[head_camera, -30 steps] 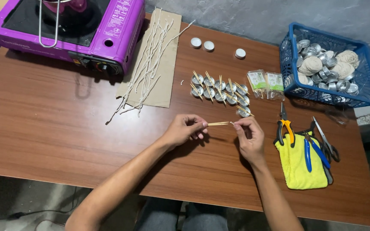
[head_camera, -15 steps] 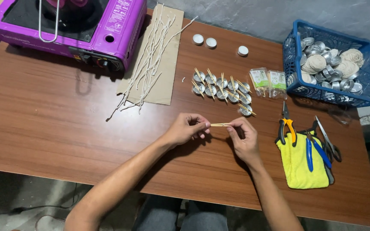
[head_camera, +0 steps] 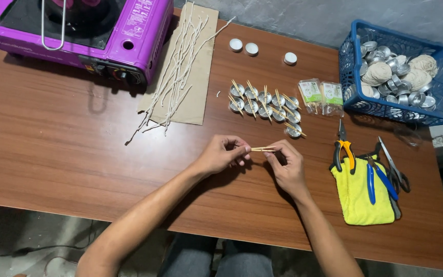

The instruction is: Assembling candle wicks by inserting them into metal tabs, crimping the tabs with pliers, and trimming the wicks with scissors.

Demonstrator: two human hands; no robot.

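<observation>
Left hand (head_camera: 222,154): fingertips pinched on the left end of the thin pale wooden sticks (head_camera: 263,149).
Right hand (head_camera: 287,163): fingertips pinched on their right end.
Sticks: level between both hands, just above the brown wooden table (head_camera: 52,143).
Nearby: small silver metal cups (head_camera: 265,102) behind.

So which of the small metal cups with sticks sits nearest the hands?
The lone small metal cup at the right end, below the two rows; it lies closest to the right hand, apart from the others.
</observation>
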